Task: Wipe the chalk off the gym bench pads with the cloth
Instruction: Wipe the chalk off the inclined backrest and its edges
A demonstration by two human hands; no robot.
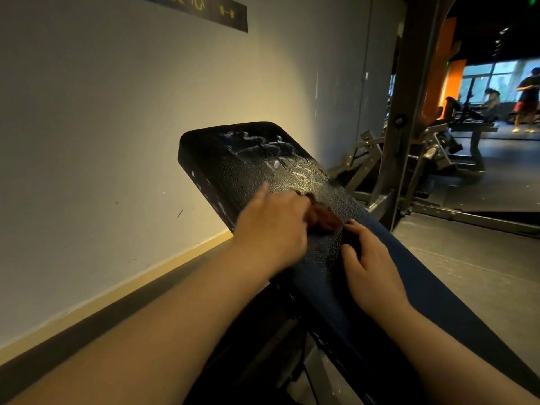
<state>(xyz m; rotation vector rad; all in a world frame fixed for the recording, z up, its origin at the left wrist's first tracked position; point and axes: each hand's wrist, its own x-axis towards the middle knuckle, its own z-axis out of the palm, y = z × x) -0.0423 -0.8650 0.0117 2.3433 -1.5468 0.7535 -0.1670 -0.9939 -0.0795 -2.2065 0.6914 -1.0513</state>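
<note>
At eleven o'clock up the surface (230,173) from the cloth (325,219) lies chalk (271,152); the left grip (271,229) clutches the cloth, and the right grip (371,270) rests open.

Cloth (327,219) on bench pad (233,168), chalk (271,150) beyond it, wall (117,112) left, rack (409,112) right

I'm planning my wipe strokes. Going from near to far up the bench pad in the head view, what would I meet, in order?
right hand → cloth, held by the left hand → chalk smears → wall

Dark wall sign (204,10), yellow characters, perhaps "安心", dumbbell icon (227,12) beside
</note>
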